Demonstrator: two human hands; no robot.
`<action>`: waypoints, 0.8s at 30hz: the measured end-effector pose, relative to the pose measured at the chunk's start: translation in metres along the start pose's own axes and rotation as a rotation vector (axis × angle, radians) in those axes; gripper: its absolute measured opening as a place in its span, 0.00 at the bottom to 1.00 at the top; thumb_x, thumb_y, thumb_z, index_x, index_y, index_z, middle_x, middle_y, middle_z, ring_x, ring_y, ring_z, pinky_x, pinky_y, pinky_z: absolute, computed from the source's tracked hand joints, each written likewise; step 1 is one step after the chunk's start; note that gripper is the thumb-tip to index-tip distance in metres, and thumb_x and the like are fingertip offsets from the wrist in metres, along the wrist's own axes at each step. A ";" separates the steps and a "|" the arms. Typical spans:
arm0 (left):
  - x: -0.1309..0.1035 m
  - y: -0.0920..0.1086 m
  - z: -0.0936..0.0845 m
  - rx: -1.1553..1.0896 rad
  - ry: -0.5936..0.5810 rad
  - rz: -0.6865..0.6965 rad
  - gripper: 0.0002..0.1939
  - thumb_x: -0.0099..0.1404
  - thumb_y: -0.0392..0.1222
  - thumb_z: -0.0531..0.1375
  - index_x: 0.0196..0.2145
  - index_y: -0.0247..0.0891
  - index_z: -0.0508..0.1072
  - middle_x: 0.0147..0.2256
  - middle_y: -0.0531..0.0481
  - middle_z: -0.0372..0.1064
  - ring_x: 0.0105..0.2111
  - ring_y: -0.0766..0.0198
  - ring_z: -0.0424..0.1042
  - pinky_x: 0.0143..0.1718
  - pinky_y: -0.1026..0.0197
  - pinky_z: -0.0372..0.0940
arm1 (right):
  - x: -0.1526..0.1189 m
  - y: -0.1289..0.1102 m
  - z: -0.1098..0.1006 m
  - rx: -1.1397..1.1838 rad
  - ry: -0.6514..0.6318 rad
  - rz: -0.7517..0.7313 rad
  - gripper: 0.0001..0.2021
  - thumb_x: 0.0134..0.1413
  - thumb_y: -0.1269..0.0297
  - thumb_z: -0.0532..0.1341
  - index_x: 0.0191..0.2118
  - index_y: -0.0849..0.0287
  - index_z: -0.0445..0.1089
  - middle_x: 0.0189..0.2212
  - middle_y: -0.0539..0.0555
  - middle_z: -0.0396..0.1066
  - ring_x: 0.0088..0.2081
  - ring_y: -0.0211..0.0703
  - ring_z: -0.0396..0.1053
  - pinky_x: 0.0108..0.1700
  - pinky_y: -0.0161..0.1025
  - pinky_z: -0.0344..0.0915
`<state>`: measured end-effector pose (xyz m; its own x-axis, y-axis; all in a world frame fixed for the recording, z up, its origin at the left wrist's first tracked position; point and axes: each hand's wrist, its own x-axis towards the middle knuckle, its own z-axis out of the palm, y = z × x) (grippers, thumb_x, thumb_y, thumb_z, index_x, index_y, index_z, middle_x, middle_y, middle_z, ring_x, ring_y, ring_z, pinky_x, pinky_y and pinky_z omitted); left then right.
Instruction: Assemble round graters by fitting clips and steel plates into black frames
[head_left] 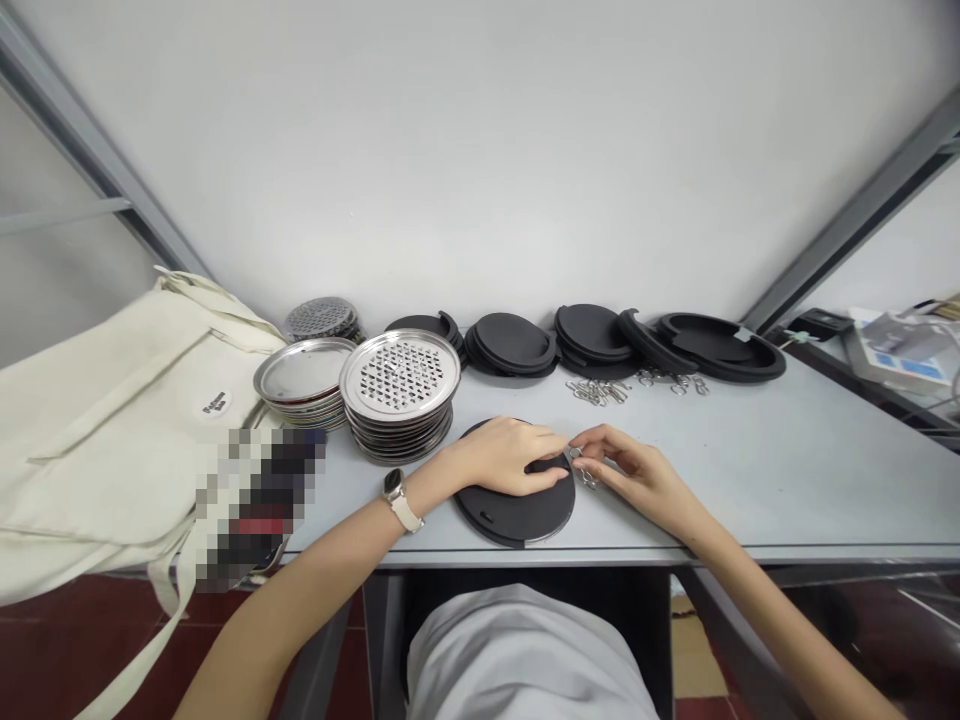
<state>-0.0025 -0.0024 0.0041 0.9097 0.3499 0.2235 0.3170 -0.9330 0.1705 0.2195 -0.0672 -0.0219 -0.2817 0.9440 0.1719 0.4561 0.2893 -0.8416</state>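
From my remote seat I find the black disc (517, 515) lying near the front edge of the bench (750, 470). My left hand (517, 455) spreads palm-down across it, fingers loosely open and reaching toward its right side. The wrist is fairly straight and wears a watch (394, 484) with a pale strap. My right hand (637, 475) comes in from the other side, thumb and forefinger narrowed around a small wire ring (576, 453); I cannot tell whether they grip it. Small metal clips (589, 480) lie just beneath those fingertips.

Beyond my hands, two more groups of metal pieces (598, 391) sit before a row of black lids (514, 342), some stacked, one tilted against its neighbour. To the left I have a stack of perforated grater discs (400, 375), a stack of plain-topped metal discs (304, 370) and, behind, another perforated stack (321, 317).

A cream bag (127, 400) at far left carries a round white patch (217, 403) with dark lettering too blurred for me to read surely.

The bench is smooth and pale grey, against a plain whitish wall (480, 150) between grey metal frame bars. Dark red flooring (45, 650) shows below.
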 end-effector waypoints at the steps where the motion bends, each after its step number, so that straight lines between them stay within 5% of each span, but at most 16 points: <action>1: 0.000 0.000 0.000 -0.003 0.000 0.003 0.10 0.69 0.47 0.53 0.39 0.38 0.69 0.34 0.51 0.70 0.31 0.63 0.70 0.27 0.62 0.54 | 0.000 0.000 0.000 0.004 0.001 0.005 0.10 0.62 0.56 0.60 0.44 0.54 0.67 0.26 0.48 0.69 0.31 0.41 0.66 0.36 0.37 0.61; 14: 0.001 -0.001 0.003 0.028 0.000 0.015 0.10 0.69 0.46 0.53 0.41 0.39 0.70 0.36 0.51 0.72 0.33 0.62 0.71 0.29 0.60 0.57 | 0.009 -0.004 0.025 0.153 0.167 0.080 0.13 0.59 0.53 0.61 0.39 0.58 0.74 0.29 0.52 0.72 0.31 0.43 0.68 0.36 0.37 0.65; 24: 0.001 -0.001 0.001 0.017 0.004 0.013 0.11 0.70 0.47 0.53 0.42 0.39 0.69 0.35 0.51 0.71 0.32 0.62 0.71 0.28 0.61 0.55 | 0.004 0.004 0.017 0.195 0.035 0.077 0.12 0.60 0.54 0.61 0.41 0.58 0.72 0.30 0.52 0.72 0.33 0.43 0.68 0.38 0.38 0.64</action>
<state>-0.0021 -0.0013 0.0032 0.9128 0.3380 0.2294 0.3097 -0.9388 0.1510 0.2058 -0.0651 -0.0328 -0.2212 0.9681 0.1179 0.3024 0.1830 -0.9354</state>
